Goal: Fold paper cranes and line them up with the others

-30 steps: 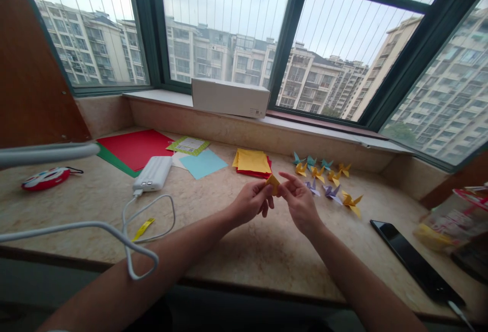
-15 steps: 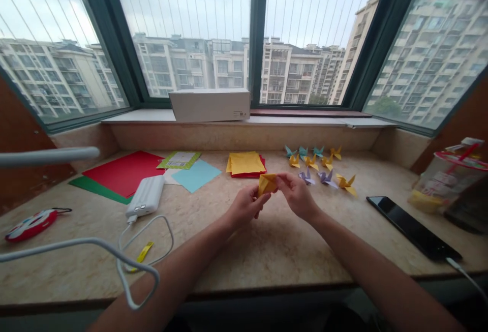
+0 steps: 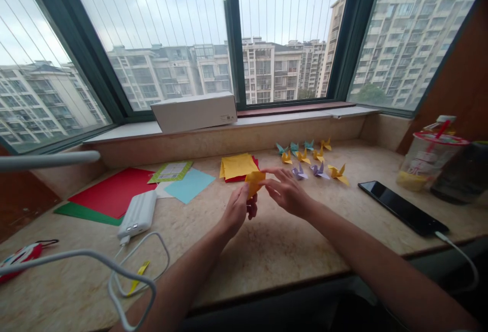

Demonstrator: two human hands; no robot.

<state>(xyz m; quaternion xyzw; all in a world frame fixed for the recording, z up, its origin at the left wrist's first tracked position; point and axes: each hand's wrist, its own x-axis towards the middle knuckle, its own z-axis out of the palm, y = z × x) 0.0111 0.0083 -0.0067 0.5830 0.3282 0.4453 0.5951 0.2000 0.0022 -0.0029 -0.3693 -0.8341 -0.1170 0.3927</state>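
Observation:
A small folded yellow origami paper point(image 3: 254, 183) is pinched in my left hand point(image 3: 237, 206), held above the counter with the thumb on its near face. My right hand point(image 3: 286, 189) is at the paper's right edge. Its fingers are stretched and apart, the tips touching or very close to that edge. Just behind the paper lies a stack of yellow square sheets point(image 3: 238, 164) over red sheets point(image 3: 236, 179). To the right stand finished paper cranes in rows: teal point(image 3: 294, 148), yellow point(image 3: 304, 156) and purple point(image 3: 319, 170), with a larger yellow crane point(image 3: 339, 173) at the end.
Left are red point(image 3: 114, 192), green point(image 3: 89, 213) and light blue paper point(image 3: 190, 184), a white power bank point(image 3: 138, 213) and its looped cable point(image 3: 165, 250). A phone point(image 3: 402, 207) and a plastic cup point(image 3: 429, 161) are right. A white box point(image 3: 194, 112) sits on the sill.
My view has turned and tilted slightly. The right fingers have gone from pinching the paper's corner to being stretched out, and the paper is tilted more upright in my left hand.

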